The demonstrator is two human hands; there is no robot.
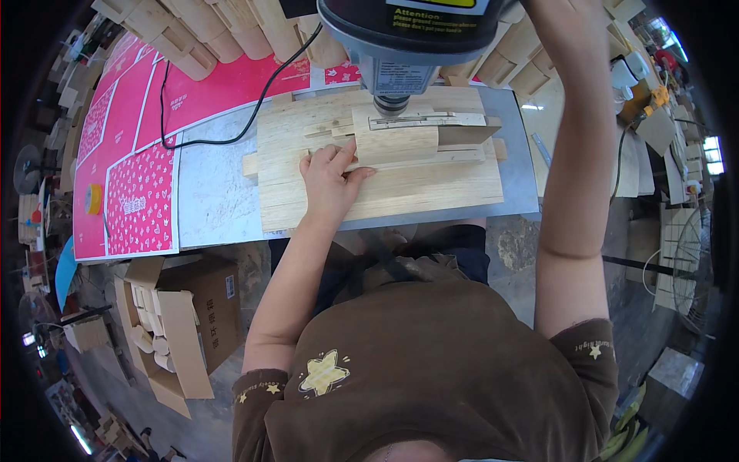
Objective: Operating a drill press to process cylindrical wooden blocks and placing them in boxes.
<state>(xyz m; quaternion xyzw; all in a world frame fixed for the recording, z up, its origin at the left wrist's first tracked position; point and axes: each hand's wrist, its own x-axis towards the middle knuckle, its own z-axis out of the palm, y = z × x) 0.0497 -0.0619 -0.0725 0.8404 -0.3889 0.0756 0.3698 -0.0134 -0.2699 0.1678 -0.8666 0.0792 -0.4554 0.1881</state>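
Note:
My left hand (pixel 332 175) is closed on the left end of a pale wooden block (pixel 397 145), with the thumb at its near edge and the fingers at its end. The block sits in a wooden jig (pixel 462 156) fixed on a flat wooden board (pixel 377 196). A metal-edged strip (pixel 454 120) runs along the jig's far side. Right above the block hangs the chuck (pixel 391 105) of a drill press (pixel 408 35). My right arm is raised beside the machine; the right hand (pixel 566 9) is cut off at the top edge, and its fingers are hidden.
A black cord (pixel 223 142) curves over the table at left, near pink printed sheets (pixel 142 192) and a yellow tape roll (pixel 94 199). Several wooden pieces (pixel 173 42) stand at the back. An open cardboard box (pixel 212 316) holding wooden pieces is on the floor at left.

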